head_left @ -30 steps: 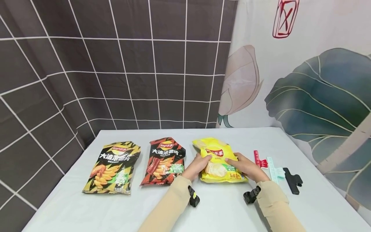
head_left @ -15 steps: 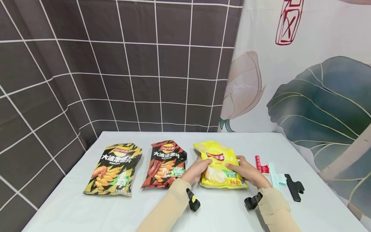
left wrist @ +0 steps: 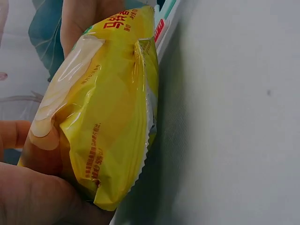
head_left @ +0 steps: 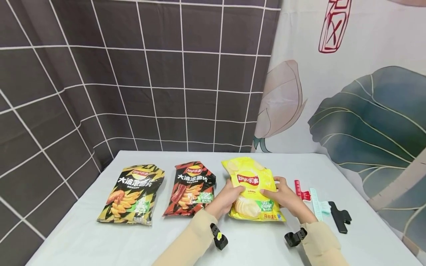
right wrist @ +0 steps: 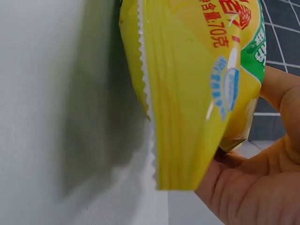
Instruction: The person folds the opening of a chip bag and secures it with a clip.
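Both hands grip a yellow chip bag (head_left: 247,195) by its two sides, thumbs on the printed front. The left hand (head_left: 227,199) holds its left edge, and the right hand (head_left: 284,194) its right edge; the fingers behind the bag are mostly hidden. In the left wrist view the yellow chip bag (left wrist: 108,112) tilts, with its serrated bottom seam close to the table. The right wrist view shows a shadow under the bag's lower corner (right wrist: 178,173), beside the right palm (right wrist: 262,187).
Left of the hands lie a red chip bag (head_left: 189,192) and a black-and-yellow chip bag (head_left: 131,195). To the right are a red clip (head_left: 302,192), a mint-green clip (head_left: 318,205) and a black clip (head_left: 339,217) on the white table (head_left: 126,244). A dark grid curtain (head_left: 159,70) hangs behind.
The yellow chip bag has been tilted up, its front now facing the head camera more. Both hands keep their grip on it. The head view has shifted slightly.
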### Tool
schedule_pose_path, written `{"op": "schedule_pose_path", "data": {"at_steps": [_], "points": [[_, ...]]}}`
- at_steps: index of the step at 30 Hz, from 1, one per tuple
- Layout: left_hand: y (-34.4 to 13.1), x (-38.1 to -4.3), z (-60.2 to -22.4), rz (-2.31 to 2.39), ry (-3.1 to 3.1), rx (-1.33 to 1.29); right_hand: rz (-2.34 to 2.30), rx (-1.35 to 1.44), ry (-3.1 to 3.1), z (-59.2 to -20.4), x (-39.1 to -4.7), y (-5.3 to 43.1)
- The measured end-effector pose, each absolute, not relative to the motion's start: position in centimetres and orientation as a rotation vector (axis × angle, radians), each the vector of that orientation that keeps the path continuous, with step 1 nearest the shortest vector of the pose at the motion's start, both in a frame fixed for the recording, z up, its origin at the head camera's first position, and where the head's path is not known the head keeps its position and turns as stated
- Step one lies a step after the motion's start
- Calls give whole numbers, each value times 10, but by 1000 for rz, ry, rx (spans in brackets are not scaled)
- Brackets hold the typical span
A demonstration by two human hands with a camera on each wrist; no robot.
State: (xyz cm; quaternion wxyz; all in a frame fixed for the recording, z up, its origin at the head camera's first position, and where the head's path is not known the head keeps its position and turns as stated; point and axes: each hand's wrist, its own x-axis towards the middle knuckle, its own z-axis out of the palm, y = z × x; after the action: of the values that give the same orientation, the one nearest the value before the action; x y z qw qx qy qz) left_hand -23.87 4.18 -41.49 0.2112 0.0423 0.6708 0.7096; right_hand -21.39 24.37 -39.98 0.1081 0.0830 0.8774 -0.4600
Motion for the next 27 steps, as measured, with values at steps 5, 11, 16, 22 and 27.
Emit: {"op": "schedule_pose_path", "data": {"at_steps": [5, 11, 16, 22, 27], "points": [[33, -230, -410, 1938, 1936, 144, -1368, 224, 2602, -399, -209, 237], [22, -219, -405, 1912, 2022, 176, -1371, 172, 2651, -393, -201, 228], [11, -209, -402, 1910, 2069, 221, -1410, 129, 2658, -389, -192, 219], [-2, -197, -402, 1939, 2103, 257, -1523, 55, 2633, -390, -183, 207], [-12, -188, -402, 1980, 2094, 253, -1579, 15, 2619, -390, -178, 200]]}}
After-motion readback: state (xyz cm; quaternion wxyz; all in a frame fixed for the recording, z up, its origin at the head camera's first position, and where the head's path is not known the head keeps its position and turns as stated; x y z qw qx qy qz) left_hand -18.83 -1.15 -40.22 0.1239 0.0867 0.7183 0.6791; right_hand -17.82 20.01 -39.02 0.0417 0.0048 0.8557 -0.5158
